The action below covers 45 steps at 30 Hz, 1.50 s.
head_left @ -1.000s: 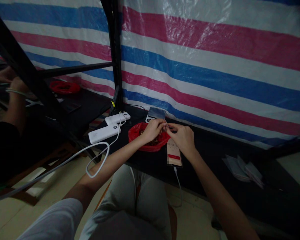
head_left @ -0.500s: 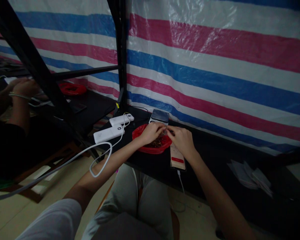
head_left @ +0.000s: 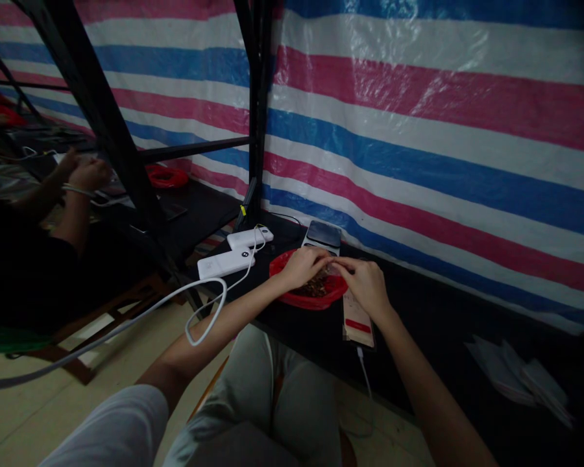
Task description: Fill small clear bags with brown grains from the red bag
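Over a red plastic bag [head_left: 307,302], spread like a bowl around small brown bits [head_left: 316,285], my two hands meet fingertip to fingertip. My left hand [head_left: 307,266] comes in from the left with its fingers pinched. From the right, my right hand [head_left: 365,280] pinches too, above the top of a phone [head_left: 358,324] with a lit screen. Between the fingertips is what looks like a small clear plastic bag [head_left: 329,268]; the fingers partly hide it. Just behind my hands sits a small scale [head_left: 324,235] with a dark top.
Two white power banks [head_left: 226,263] with a white cable lie left of the red bag. Flat pale packets [head_left: 518,373] lie at the right on the black table [head_left: 418,318]. A black metal post [head_left: 259,117] stands behind. Another person's hands [head_left: 88,174] work at the left.
The view has turned slightly, so everything sits a little lower and farther right. My hands stay pinched together over the red bag. The other person's hands have moved slightly apart.
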Tool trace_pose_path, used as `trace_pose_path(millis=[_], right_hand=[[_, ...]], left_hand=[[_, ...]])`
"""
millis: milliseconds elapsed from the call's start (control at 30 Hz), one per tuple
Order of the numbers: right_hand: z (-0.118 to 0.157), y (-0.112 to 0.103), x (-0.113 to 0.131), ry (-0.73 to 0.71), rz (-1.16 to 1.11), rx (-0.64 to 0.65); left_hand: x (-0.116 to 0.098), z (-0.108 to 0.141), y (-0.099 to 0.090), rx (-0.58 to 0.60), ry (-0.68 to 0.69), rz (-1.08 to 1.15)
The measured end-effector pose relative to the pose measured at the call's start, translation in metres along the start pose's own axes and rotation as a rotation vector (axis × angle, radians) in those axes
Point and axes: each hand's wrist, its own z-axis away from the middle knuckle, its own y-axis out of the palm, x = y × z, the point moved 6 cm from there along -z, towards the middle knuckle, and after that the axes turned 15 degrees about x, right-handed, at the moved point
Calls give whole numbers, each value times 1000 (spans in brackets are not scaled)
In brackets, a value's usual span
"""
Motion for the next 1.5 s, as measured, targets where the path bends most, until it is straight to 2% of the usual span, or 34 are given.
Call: trace_pose_path(millis=[167, 367, 533, 733, 933, 1033, 1133, 1167, 1233, 1300, 1367, 1433, 1500], right_hand=[[-1, 7, -9, 15, -103, -3], [1, -1, 2, 55, 126, -69], [-3, -2, 6, 57, 128, -87], [-10, -8, -10, 145, 52, -157], [-13, -5, -7, 88, 42, -3], [-15, -6, -4, 83, 25, -13], [-21, -6, -11, 83, -125, -19], [-23, -5, -14, 70, -215, -13], [-28, -2, -21, 40, -411, -16], [-31, 3, -28, 32, -599, -35], [-33, 13, -33, 36, -788, -27], [-34, 27, -33, 37, -964, 11], [-34, 41, -28, 21, -1066, 46]], left_hand=[[1, 0, 1, 17, -10, -6], [0, 0, 2, 35, -31, -37], [1, -2, -3, -6, -70, -55], [1, 2, -2, -51, -113, -49], [0, 4, -1, -31, -179, -41], [-4, 3, -7, -31, -177, -39], [-9, 4, -10, -42, -156, -8], [-8, 6, -8, -22, -154, 34], [0, 9, 3, 96, -177, 192], [11, 14, 21, 265, -236, 420], [24, 19, 37, 348, -313, 672], [36, 19, 43, 270, -346, 909], [49, 16, 40, 68, -315, 1081]])
